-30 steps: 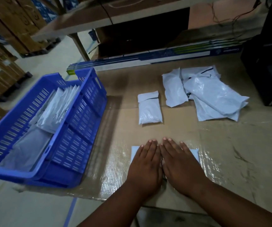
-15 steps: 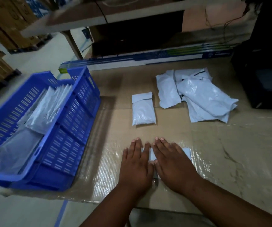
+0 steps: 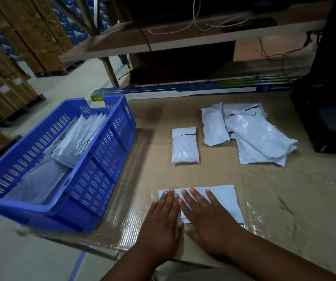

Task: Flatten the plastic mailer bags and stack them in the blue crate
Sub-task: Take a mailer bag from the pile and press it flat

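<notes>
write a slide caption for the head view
Both hands, left hand and right hand, press a white mailer bag flat on the cardboard-covered table beside the blue crate.

Left hand (image 3: 164,222) and right hand (image 3: 207,218) lie flat, palms down, side by side, fingers extended toward the far side

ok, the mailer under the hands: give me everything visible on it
The mailer is a pale, white-grey plastic bag lying flat on the cardboard-covered table, near its front edge, apart from the other bags. It looks smooth and pressed, roughly rectangular, long side across the view. The left hand lies palm-down on its left end and the right hand on its middle, fingers spread; the right part is uncovered. A thin dark line shows at its near right edge. Any print or seal is hidden.
</notes>
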{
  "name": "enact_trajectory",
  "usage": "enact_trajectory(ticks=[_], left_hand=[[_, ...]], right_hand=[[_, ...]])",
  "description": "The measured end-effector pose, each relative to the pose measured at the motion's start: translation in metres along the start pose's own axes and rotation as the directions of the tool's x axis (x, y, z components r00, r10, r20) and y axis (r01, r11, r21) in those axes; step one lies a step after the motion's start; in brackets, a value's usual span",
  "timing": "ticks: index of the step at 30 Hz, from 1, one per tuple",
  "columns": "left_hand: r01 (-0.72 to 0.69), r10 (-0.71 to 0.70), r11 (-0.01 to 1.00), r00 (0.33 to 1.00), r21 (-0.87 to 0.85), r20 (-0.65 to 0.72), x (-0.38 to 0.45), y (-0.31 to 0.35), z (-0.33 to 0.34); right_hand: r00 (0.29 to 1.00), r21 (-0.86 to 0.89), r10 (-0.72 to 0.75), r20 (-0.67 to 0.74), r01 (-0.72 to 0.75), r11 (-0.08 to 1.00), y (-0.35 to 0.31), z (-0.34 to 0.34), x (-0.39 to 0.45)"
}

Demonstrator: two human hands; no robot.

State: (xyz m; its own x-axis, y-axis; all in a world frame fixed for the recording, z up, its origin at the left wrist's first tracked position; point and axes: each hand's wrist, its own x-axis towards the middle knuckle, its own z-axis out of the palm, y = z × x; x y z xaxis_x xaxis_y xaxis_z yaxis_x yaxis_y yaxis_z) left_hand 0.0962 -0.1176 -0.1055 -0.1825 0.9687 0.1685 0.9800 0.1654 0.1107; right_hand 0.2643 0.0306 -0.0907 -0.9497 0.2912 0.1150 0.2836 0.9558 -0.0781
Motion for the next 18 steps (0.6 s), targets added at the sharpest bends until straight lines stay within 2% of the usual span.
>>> enact_trajectory(ticks=[7,11,14,18], left_hand=[[-0.001,0.001,1.000,1.000,-0.004,0.027,-0.002,-0.003,0.007],[0.012,-0.015,0.999,0.998,0.048,0.054,0.002,-0.002,0.002],[0.023,-0.026,0.992,0.999,0.122,0.024,0.013,0.007,-0.010],[-0.148,0.145,0.985,0.989,0.094,0.030,0.036,0.030,-0.014]], right_hand=[[0.997,0.017,0.034,0.068,-0.035,0.999,-0.001,0.014,0.000],[0.999,0.057,0.028,0.016,-0.029,0.998,0.001,0.014,-0.002],[0.999,0.055,0.041,-0.036,-0.039,0.998,0.007,0.004,-0.006],[0.981,0.011,0.167,-0.094,-0.167,0.986,0.027,-0.003,-0.020]])
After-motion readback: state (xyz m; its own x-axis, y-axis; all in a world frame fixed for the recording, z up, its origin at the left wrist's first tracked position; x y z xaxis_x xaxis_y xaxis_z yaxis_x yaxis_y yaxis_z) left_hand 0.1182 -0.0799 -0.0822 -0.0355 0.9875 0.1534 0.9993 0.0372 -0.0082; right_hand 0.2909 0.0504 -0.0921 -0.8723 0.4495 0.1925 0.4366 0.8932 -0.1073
